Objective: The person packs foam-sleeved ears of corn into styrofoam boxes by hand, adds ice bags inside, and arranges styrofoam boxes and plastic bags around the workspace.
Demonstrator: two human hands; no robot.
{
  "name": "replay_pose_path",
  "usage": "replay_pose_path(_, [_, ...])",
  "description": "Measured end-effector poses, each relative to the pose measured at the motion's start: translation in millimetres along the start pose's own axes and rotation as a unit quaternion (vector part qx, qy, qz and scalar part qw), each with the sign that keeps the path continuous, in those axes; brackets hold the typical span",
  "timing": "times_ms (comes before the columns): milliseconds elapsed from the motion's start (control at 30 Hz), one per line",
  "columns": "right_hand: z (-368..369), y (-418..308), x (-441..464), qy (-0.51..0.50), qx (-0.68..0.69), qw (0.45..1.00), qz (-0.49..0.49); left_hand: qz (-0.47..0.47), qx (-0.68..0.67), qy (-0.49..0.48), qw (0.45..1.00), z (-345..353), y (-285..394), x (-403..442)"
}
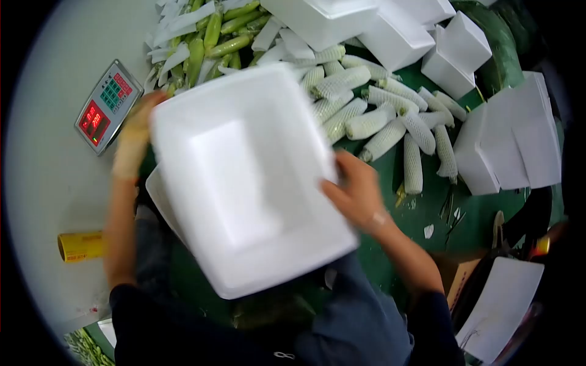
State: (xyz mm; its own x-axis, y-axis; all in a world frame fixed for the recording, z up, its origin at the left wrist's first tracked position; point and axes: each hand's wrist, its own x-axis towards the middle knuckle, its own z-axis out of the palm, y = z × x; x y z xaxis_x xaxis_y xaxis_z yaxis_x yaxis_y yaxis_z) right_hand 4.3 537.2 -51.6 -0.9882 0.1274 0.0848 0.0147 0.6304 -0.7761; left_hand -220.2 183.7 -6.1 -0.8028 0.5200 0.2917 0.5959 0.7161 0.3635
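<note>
A white foam box, open side up and blurred by motion, hangs tilted in front of my body. My left hand grips its upper left edge, partly smeared. At the right edge of the box is my right hand, thumb on the rim and fingers partly hidden behind the wall. Beneath the box's left side another white foam piece peeks out. Beyond my right hand lie several corn cobs in white foam netting.
An electronic scale with red digits and a yellow roll lie at left. Green cobs with white wrapping are heaped at top. White foam boxes stand behind; more are at right. A cardboard box and a person's shoe are lower right.
</note>
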Motion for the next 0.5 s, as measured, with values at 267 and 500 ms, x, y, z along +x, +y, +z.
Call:
replay_pose_path(267, [160, -81, 78, -0.125, -0.005, 0.989, -0.073, -0.415, -0.115, -0.1, 0.897, -58, -89, -190])
replay_pose_path(500, [92, 129, 75, 0.12, -0.009, 0.986, 0.115, 0.023, 0.063, 0.097, 0.993, -23, 108, -77])
